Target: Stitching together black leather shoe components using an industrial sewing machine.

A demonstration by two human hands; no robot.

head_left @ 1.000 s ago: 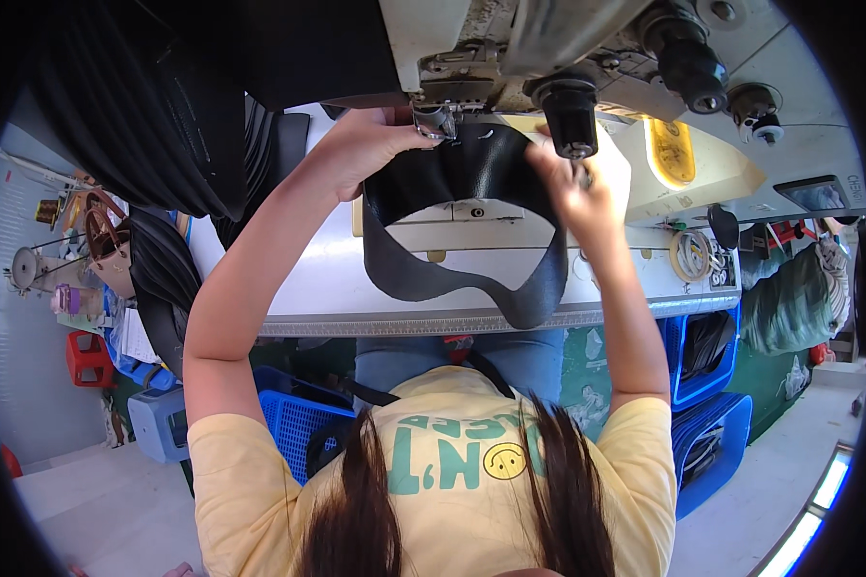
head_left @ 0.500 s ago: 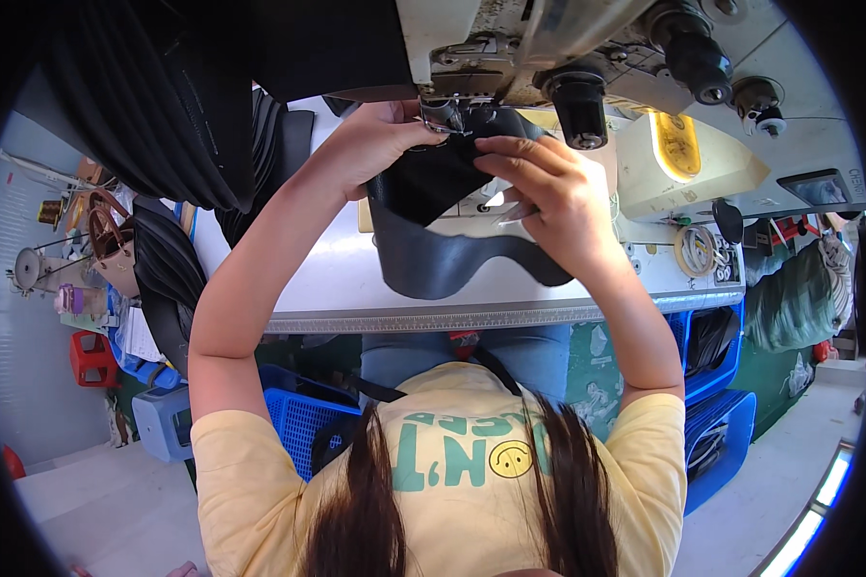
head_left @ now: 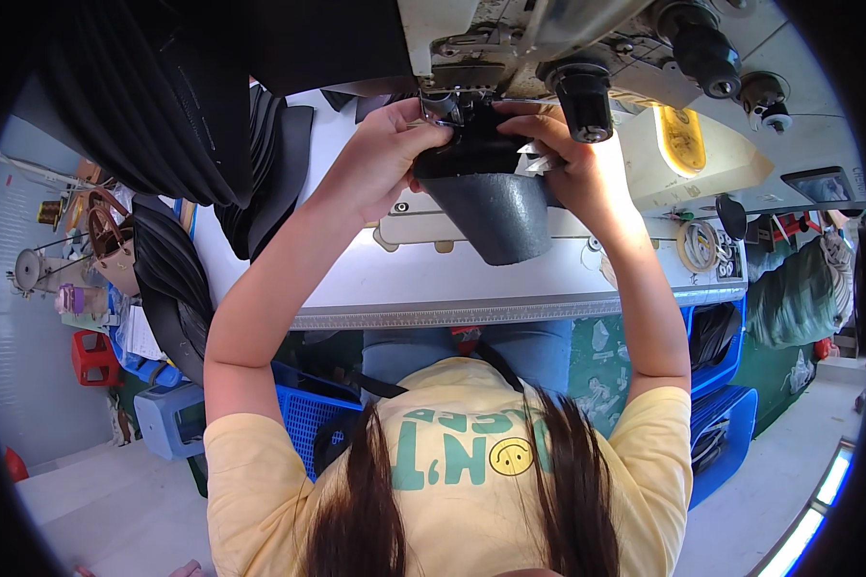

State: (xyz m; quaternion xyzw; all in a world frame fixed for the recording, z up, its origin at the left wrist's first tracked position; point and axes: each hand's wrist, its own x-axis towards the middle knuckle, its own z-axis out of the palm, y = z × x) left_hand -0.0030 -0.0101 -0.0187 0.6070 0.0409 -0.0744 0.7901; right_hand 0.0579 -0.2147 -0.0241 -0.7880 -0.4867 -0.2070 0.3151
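A curved piece of black leather-like material (head_left: pixel 498 219) hangs in a loop at the sewing machine (head_left: pixel 467 53), its upper part under the presser foot (head_left: pixel 442 108). On the left of the foot, my left hand (head_left: pixel 387 149) pinches the piece's edge, thumb close to the needle area. My right hand (head_left: pixel 579 165) grips the right side of the piece with bent fingers. A small shiny, pale object (head_left: pixel 537 160) shows at the right palm; it looks metallic, but its kind is unclear. The material and machine hide some fingertips.
A white table (head_left: pixel 337 274) has a ruler strip (head_left: pixel 433 315) along its front edge. Stacked black pieces (head_left: pixel 154 106) hang at the upper left. Tape rolls (head_left: pixel 698 247) lie at the right; blue baskets (head_left: pixel 726 438) stand below. Machine knobs (head_left: pixel 584 101) overhang my right hand.
The black piece has turned and folded into a narrower loop, its lower end shifting right and up. My right hand has moved slightly right; my left hand stays by the foot.
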